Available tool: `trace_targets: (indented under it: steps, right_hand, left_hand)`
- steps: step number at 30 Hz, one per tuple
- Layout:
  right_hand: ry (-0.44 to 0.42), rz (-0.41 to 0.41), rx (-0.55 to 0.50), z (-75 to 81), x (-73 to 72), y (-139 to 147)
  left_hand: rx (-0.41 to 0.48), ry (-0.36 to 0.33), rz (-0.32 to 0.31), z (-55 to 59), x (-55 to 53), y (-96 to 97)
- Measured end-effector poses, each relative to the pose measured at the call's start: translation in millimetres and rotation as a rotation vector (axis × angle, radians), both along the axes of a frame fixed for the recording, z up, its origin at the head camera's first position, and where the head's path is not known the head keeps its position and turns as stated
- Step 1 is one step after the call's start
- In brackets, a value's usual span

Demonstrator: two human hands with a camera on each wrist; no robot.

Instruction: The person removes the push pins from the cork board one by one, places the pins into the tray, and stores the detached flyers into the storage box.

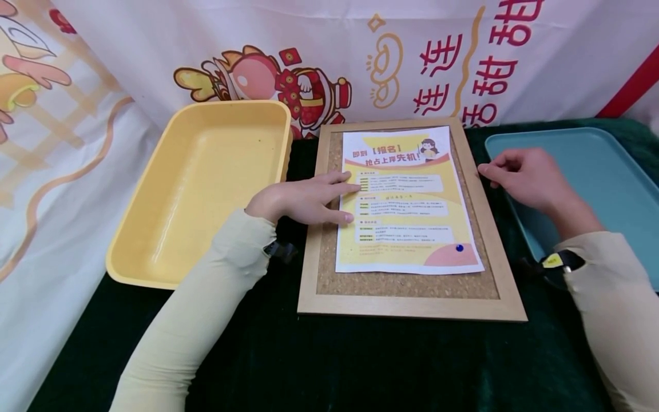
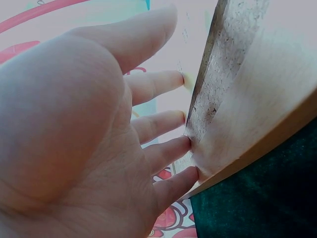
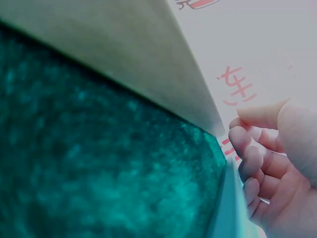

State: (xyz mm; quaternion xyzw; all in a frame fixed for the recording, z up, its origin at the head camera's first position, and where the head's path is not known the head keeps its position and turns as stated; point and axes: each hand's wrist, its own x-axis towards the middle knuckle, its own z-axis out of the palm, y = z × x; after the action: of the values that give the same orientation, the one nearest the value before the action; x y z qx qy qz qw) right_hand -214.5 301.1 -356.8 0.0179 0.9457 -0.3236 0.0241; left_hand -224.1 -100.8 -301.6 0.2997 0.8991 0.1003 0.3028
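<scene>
A printed yellow and white poster sheet (image 1: 396,252) lies on a cork board (image 1: 407,287) with a light wooden frame (image 1: 412,308). One blue push pin (image 1: 460,248) sits in the sheet's lower right corner. With fingers spread, my left hand (image 1: 309,200) rests across the board's left side, fingertips touching the sheet's left edge. In the left wrist view, those fingertips (image 2: 173,116) meet the board. My right hand (image 1: 532,174) is just beside the frame's right edge, its fingers curled and thumb against the index finger. No object shows between them in the right wrist view.
A deep yellow bin (image 1: 139,274) stands left of the board. On the right, a shallow blue tray (image 1: 592,166) lies partly under my right hand and arm. Dark green cloth (image 1: 401,366) covers the table, and a printed white curtain (image 1: 329,34) hangs behind.
</scene>
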Motion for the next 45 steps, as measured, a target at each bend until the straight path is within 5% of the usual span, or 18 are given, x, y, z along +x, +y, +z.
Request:
trace_targets:
  steps: [15, 23, 32, 45]
  right_hand:
    - [0.027, -0.041, -0.010, 42.2, 11.2, 3]
    - [-0.058, 0.190, 0.063, 52.5, 19.1, -8]
    - [-0.112, 0.326, 0.058, 58.4, 28.0, -21]
    - [-0.375, 0.615, 0.030, 53.1, 37.1, -46]
  left_hand:
    - [-0.013, 0.011, -0.008, 2.1, 0.0, -1.3]
    - [-0.009, 0.006, -0.004, 2.6, 0.2, -1.8]
    - [-0.007, 0.003, 0.000, 2.2, -0.3, -2.7]
    - [-0.006, -0.008, 0.000, 2.4, 2.1, -1.3]
